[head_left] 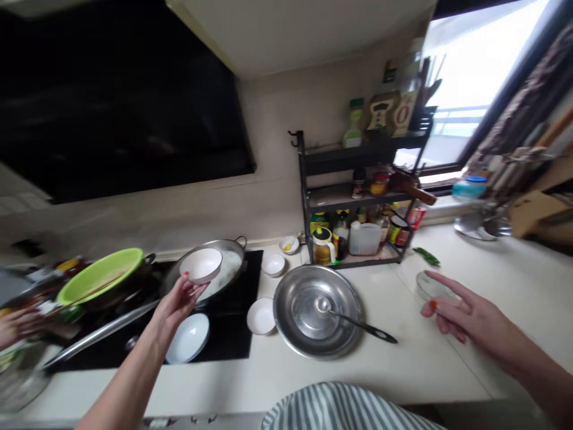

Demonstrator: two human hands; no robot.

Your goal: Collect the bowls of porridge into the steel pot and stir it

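Note:
My left hand (176,301) grips a small white bowl (202,264) by its edge, above the long-handled wok (236,245) on the stove. Whitish contents show in the wok, partly hidden behind the bowl. Over the right counter, my right hand (468,310) has its index finger stretched out and the other fingers loosely bent. It is closest to a small clear glass bowl (423,280), which the fingers partly cover; whether they touch it I cannot tell. Between my hands a steel basin (289,331) carries a ladle (364,327) with a black handle.
White bowls (261,316) stand beside the basin, and another bowl (190,337) sits at the stove's front edge. A spice rack (308,200) is behind. Green chillies (427,257) lie at right. At far left, another person's hand (18,325) is near a green basin (98,272).

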